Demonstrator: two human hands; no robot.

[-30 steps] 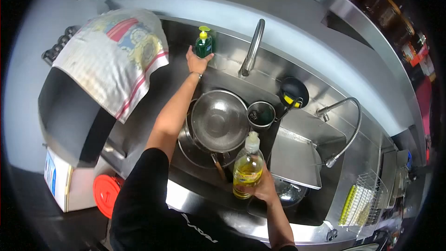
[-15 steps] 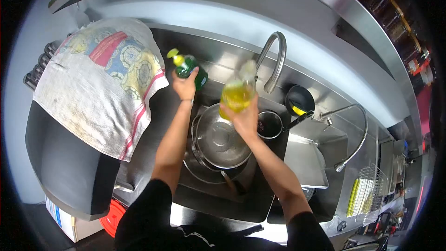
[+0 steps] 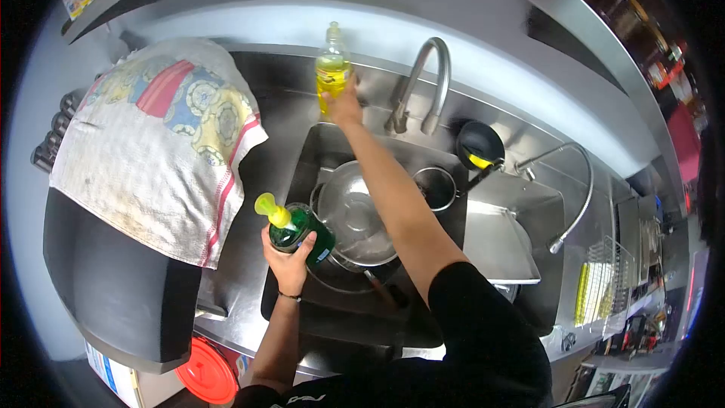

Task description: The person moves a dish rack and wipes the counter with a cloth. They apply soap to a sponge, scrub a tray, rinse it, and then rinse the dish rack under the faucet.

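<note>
My left hand (image 3: 288, 261) is wrapped round a green pump bottle (image 3: 308, 236) with a yellow pump head, tilted over the left rim of the sink. Farther back, my right hand (image 3: 345, 103) grips a clear bottle of yellow dish soap (image 3: 332, 75), upright at the ledge behind the sink, left of the tall faucet (image 3: 419, 79). Below my right forearm, a metal bowl (image 3: 351, 211) lies in the left basin, on top of a pan whose handle (image 3: 381, 289) sticks out toward me. A small saucepan (image 3: 436, 187) sits beside the bowl, partly behind my forearm.
A patterned towel (image 3: 151, 151) covers a bulky thing on the left. A black pan (image 3: 479, 143) with something yellow in it stands behind the sink. The right basin holds a metal tray (image 3: 498, 253), under a hose faucet (image 3: 587, 189). A red lid (image 3: 208, 370) lies low at left.
My right hand has carried the dish soap bottle back and left, from over the bowl to the rear ledge. My left hand has brought the green pump bottle toward me.
</note>
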